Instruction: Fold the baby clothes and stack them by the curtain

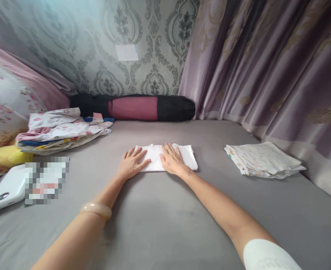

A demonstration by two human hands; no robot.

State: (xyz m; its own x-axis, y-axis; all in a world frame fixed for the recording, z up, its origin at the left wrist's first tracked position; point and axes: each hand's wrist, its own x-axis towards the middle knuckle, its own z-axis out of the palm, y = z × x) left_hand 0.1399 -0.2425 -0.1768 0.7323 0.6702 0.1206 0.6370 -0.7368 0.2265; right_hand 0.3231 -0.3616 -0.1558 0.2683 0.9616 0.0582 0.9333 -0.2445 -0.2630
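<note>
A white folded cloth (153, 158), perhaps a small garment, lies flat on the grey sheet (160, 217) in front of me. On its left end rests my left hand (132, 163), palm down with the fingers spread. My right hand (172, 159) lies flat across the cloth right of its middle, fingers stretched out. Neither hand grips anything. Part of the cloth is hidden beneath both hands.
To the right sits a stack of folded pale printed cloths (264, 160). At the left are a pile of printed clothes (64, 131), a white power bank (12, 185) and a blurred-out object (48, 180). A black and maroon roll (133, 107) lies along the wall.
</note>
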